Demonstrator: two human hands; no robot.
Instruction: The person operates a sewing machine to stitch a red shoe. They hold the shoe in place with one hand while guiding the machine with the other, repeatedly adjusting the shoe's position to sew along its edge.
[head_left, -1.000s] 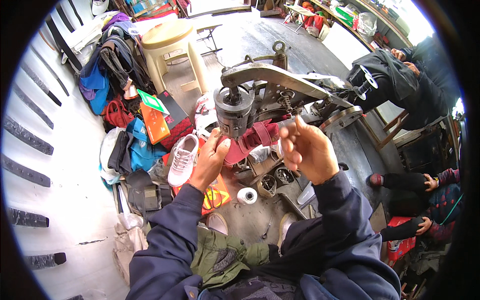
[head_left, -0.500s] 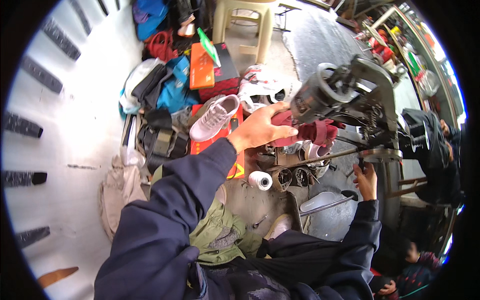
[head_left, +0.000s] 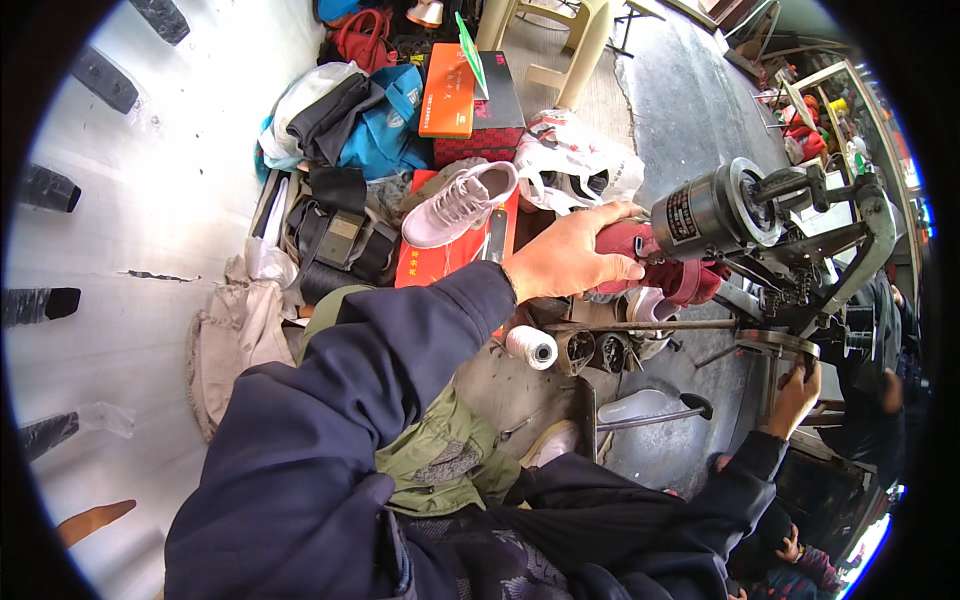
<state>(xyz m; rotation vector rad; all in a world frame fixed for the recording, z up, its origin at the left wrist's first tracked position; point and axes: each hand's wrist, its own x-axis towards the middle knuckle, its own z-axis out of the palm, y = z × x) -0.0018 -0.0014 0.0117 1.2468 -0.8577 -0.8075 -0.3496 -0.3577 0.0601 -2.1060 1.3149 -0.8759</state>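
My left hand is closed on a dark red fabric piece, its thumb on the near side and fingers over the top. The fabric lies at the end of a black cylinder-armed sewing machine, which hides part of it, and I cannot make out its full shape. My right hand reaches up to the machine's metal handwheel, fingers curled at its rim. Below the fabric stands a white thread spool.
Left of the machine, a pale pink sneaker rests on a red box. Behind are an orange box, a white plastic bag and a cream stool. Bags and cloths pile by the white wall. People appear at right.
The view has shifted, so the scene sits differently. My right hand has moved up against the handwheel's rim. My left hand keeps its grip on the red fabric.
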